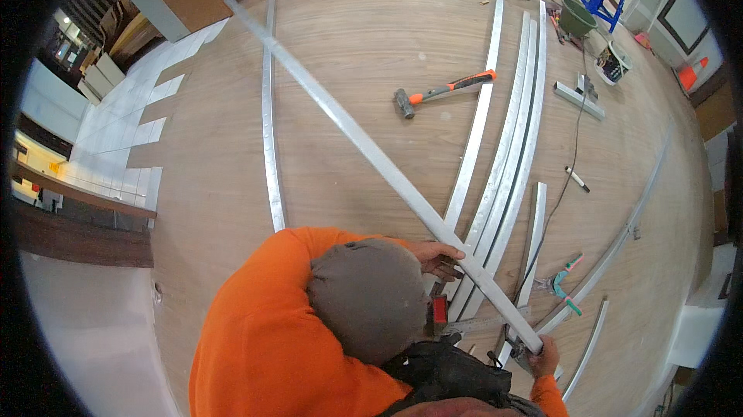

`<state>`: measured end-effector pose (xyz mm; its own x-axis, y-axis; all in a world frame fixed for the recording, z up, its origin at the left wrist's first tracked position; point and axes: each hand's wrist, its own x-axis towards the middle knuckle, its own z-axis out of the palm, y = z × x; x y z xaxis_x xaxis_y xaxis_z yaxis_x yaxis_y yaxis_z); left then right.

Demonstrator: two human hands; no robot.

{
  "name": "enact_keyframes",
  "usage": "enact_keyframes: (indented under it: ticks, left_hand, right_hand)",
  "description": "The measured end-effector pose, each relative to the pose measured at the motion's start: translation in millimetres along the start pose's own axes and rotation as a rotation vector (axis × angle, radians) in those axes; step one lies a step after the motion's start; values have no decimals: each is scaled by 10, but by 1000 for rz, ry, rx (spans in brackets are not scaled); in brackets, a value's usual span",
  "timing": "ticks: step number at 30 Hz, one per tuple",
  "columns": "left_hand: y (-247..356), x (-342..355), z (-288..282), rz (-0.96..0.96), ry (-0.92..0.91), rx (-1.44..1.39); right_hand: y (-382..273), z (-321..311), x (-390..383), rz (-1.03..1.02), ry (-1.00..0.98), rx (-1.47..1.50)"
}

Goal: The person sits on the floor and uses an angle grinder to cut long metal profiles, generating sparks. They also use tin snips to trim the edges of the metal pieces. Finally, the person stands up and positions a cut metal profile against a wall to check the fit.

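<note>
Two hands meet one long silver metal channel (364, 146), which runs diagonally from the lower right up to the far left over the pale wood-grain floor (371, 38). The right hand (546, 357) is closed around its near end; the left hand (438, 256) rests flat on it midway, fingers spread. Several more grey metal strips (515, 146) lie just beside it. An orange-handled sledgehammer (445, 92) lies well apart on open floor.

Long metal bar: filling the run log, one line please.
right hand grips long grey metal bar end | co-worker's hand rests on it
</note>
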<state>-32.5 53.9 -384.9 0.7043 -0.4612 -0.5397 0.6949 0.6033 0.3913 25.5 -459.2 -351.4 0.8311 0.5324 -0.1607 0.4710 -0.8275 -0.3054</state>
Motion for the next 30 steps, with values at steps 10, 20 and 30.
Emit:
enact_keyframes:
  ticks: [10, 20, 30]
  left_hand:
    - [1183, 395, -647, 387, 284, 222]
    - [2033, 46, -510, -194, 643, 710]
    - [280, 801, 255, 29, 701, 358]
  right_hand:
    - [-1023, -90, 868, 14, -6, 98]
    - [-2117, 28, 1849, -72, -109, 182]
    - [-2120, 248, 2142, -154, -387, 221]
